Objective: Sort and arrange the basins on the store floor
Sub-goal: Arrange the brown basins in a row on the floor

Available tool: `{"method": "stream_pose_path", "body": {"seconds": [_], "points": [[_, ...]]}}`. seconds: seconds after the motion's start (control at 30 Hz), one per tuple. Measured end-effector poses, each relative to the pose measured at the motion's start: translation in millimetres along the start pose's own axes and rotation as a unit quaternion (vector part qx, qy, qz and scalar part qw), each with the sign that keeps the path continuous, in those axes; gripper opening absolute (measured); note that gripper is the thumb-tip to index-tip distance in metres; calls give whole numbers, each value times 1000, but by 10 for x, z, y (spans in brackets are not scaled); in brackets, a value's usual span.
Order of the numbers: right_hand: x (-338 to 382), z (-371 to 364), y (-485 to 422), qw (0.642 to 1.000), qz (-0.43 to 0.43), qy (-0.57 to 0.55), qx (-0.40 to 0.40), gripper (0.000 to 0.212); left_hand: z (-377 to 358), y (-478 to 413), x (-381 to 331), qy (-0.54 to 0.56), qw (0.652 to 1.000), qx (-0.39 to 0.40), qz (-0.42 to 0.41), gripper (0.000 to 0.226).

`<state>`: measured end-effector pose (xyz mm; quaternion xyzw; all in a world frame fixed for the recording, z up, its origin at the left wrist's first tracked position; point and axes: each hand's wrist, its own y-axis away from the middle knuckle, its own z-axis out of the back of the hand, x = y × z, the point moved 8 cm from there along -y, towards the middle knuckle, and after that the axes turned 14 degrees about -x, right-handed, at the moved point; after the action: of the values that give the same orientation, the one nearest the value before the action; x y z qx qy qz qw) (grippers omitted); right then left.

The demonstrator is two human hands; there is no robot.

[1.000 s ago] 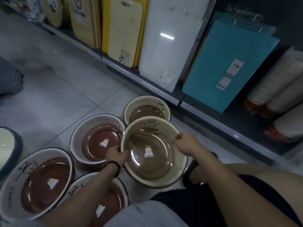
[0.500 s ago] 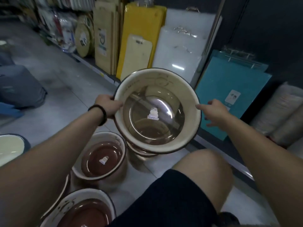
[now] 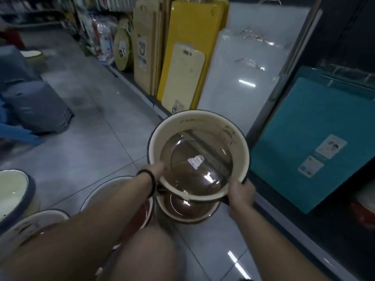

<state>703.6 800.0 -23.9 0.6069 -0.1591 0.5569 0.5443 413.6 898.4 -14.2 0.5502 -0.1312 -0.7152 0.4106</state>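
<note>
Two-handed, gripping cream basin (image 3: 199,123) by its near rim: clasping with left hand (image 3: 157,169) at basin's left, with right hand (image 3: 241,190) at basin's right; holding it directly over floor basin (image 3: 186,208).

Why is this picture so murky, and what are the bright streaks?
Head view: dim store lighting; motion blur smears the far shelves; lamp glare streaks the basin, white board and floor tiles; the wide lens bows straight edges.

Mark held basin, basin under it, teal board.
held basin (image 3: 195,162), head view, sticker on its bottom.
basin under it (image 3: 182,207), head view, brown inner bottom.
teal board (image 3: 304,142), head view, front face.
</note>
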Motion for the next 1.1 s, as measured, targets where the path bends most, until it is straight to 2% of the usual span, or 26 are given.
{"method": "stream_pose_path", "body": {"seconds": [0.03, 0.1, 0.2, 0.3, 0.33, 0.4, 0.47, 0.53, 0.6, 0.67, 0.7, 0.77, 0.83, 0.9, 1.0, 1.1], "points": [[-55, -76, 14, 1000, -17, -10, -8, 31, -58, -136, 75, 17, 1000, -7, 16, 35], [-144, -207, 50, 999, -40, -28, -3, 41, -62, -445, 101, 18, 999, -26, -8, 40], [-291, -429, 104, 999, -40, -7, 19, 35, 11, -1038, 184, 12, 997, -63, -53, 43], [-431, -631, 147, 997, 0, 54, 62, 39, 195, -884, -52, 16, 989, -46, -141, 39], [-457, -672, 144, 994, -3, 82, 73, 37, 276, -784, -79, -5, 989, -31, -148, 36], [-427, -651, 241, 986, -19, 134, 95, 21, 454, -627, -42, 7, 993, -19, -120, 36], [-237, -657, 241, 972, 4, 197, 129, 16, 539, -593, -19, 5, 995, -4, -96, 35], [7, -717, 8, 957, 28, 251, 145, 13, 569, -634, -114, -40, 993, 3, -113, 32], [174, -784, -329, 937, 49, 312, 149, 16, 516, -655, -196, -100, 986, 21, -134, 35], [209, -851, -606, 916, 85, 365, 144, 22, 392, -707, -114, -115, 985, 58, -116, 19], [182, -904, -709, 912, 97, 371, 148, 23, 334, -770, -10, -112, 987, 63, -94, 18], [6, -1053, -950, 912, 86, 363, 169, 28, 183, -1012, 179, -101, 991, 60, -66, 29], [-210, -1174, -1148, 907, 65, 371, 190, 29, 44, -1290, 308, -115, 989, 43, -79, 40], [-423, -1269, -1369, 901, 64, 382, 194, 29, -109, -1546, 469, -147, 985, 17, -87, 40], [-716, -1350, -1665, 900, 111, 376, 190, 23, -330, -1848, 717, -232, 963, -30, -134, 55], [-1003, -1357, -1944, 909, 186, 335, 164, 13, -508, -1915, 807, -270, 944, -61, -178, 54]]}}
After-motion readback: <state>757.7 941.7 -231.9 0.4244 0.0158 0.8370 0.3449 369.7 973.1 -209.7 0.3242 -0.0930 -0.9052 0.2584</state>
